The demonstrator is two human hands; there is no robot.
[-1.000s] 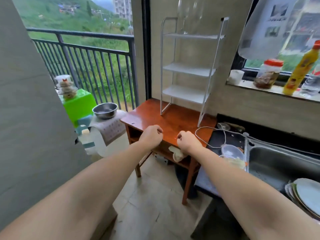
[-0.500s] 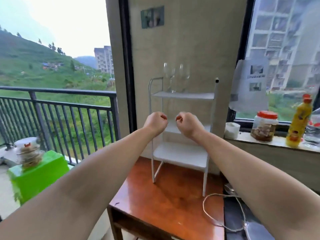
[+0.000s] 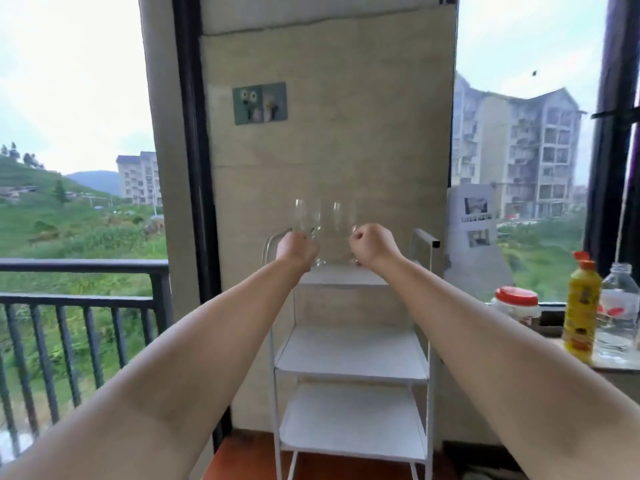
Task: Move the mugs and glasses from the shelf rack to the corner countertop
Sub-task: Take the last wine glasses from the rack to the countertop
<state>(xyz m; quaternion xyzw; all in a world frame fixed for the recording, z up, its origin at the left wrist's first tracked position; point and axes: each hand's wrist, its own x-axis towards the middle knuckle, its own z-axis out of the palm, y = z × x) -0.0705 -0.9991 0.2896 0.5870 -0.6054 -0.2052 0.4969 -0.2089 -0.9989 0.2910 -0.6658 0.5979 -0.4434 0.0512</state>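
Task barely begun: two wine glasses [image 3: 323, 225] stand on the top tier of the white shelf rack [image 3: 353, 355], left hand [image 3: 297, 247] and right hand [image 3: 373, 244] curled at their stems, actual grip unclear, nothing moved to the countertop.

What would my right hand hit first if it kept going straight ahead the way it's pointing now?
Most likely the right-hand clear stemmed wine glass on the top shelf of the white metal rack: your right hand is at its stem. Whether they already touch is unclear.
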